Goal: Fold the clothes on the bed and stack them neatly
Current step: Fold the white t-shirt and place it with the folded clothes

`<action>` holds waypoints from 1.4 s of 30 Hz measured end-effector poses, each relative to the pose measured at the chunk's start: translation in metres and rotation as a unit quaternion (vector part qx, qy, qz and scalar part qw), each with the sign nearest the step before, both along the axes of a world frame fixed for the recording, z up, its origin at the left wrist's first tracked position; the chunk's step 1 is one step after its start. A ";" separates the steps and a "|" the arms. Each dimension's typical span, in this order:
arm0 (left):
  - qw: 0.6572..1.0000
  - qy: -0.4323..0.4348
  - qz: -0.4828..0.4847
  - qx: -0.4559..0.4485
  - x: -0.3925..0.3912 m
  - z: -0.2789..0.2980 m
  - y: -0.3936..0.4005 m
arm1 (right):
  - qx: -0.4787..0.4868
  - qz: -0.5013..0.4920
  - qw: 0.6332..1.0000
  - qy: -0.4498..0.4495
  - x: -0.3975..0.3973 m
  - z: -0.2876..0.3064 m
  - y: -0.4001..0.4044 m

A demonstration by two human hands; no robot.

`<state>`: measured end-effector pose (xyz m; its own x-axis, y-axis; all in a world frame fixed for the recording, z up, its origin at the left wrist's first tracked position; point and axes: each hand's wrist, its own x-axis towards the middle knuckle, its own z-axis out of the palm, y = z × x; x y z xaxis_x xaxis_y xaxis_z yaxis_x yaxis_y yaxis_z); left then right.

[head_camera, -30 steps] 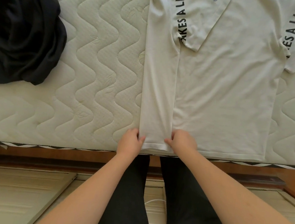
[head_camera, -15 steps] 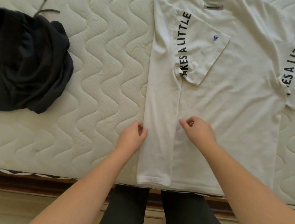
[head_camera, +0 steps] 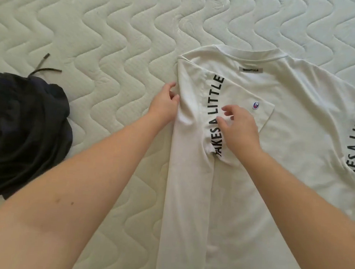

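The white T-shirt (head_camera: pixel 293 156) lies spread flat on the quilted mattress (head_camera: pixel 108 31), collar away from the person, its left side already folded inward in a long strip, with the sleeve laid over the body so the black lettering "AKES A LITTLE" runs up it beside a small round logo. The left hand (head_camera: pixel 163 107) sits at the outer folded edge near the shoulder, thumb and fingers curled in against the cloth as if pinching the fold, though I cannot tell for certain that fabric is caught between them. The right hand (head_camera: pixel 240 130) hovers over the folded sleeve, fingers apart and loosely bent, tips just at the fabric. The other sleeve lies open at the far right. Well apart to the left, a dark garment (head_camera: pixel 22 130) sits crumpled on the mattress, a drawstring trailing from it.
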<state>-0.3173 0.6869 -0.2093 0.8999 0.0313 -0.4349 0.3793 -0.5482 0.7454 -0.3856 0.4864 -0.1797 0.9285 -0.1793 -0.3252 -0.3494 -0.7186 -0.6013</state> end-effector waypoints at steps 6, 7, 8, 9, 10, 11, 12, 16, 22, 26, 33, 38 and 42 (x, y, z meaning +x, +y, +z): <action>0.984 -0.018 -0.162 0.074 0.099 0.002 0.008 | -0.102 0.075 0.992 0.009 0.073 -0.012 -0.010; 0.976 -0.012 -0.196 0.097 0.113 0.004 0.009 | -0.113 0.079 0.990 0.026 0.082 -0.014 -0.013; 0.962 -0.009 -0.240 0.132 0.126 0.007 0.011 | -0.128 0.082 0.987 0.042 0.091 -0.015 -0.015; 0.939 -0.008 -0.293 0.180 0.138 0.012 0.013 | -0.147 0.084 0.984 0.056 0.097 -0.016 -0.017; 0.910 -0.002 -0.346 0.229 0.149 0.017 0.016 | -0.169 0.085 0.980 0.069 0.103 -0.016 -0.019; 0.883 0.011 -0.388 0.265 0.158 0.023 0.018 | -0.191 0.084 0.974 0.084 0.108 -0.015 -0.021; 0.865 0.032 -0.413 0.282 0.167 0.029 0.019 | -0.213 0.086 0.968 0.099 0.112 -0.014 -0.024; 0.843 0.083 -0.444 0.291 0.189 0.048 0.010 | -0.193 0.090 0.969 0.123 0.121 -0.007 -0.036; 0.803 0.075 -0.465 0.365 0.190 0.041 -0.022 | -0.163 0.110 0.970 0.144 0.117 -0.003 -0.042; 0.859 0.053 -0.398 0.318 0.186 0.035 -0.017 | -0.213 0.123 0.950 0.194 0.111 -0.002 -0.052; 0.938 -0.021 -0.267 0.220 0.171 0.014 0.004 | -0.126 0.019 0.980 0.155 0.084 0.011 -0.071; 0.910 -0.162 -0.265 0.276 0.141 0.020 -0.009 | -0.067 -0.050 0.996 0.043 0.040 0.012 -0.069; 0.943 -0.136 -0.262 0.157 0.097 0.036 -0.037 | -0.071 0.004 0.983 -0.167 0.014 0.019 -0.041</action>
<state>-0.2202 0.6499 -0.1730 0.9048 -0.3591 -0.2287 -0.1860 -0.8167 0.5463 -0.3716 0.4450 -0.1612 0.9808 -0.1934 0.0256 -0.1439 -0.8057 -0.5745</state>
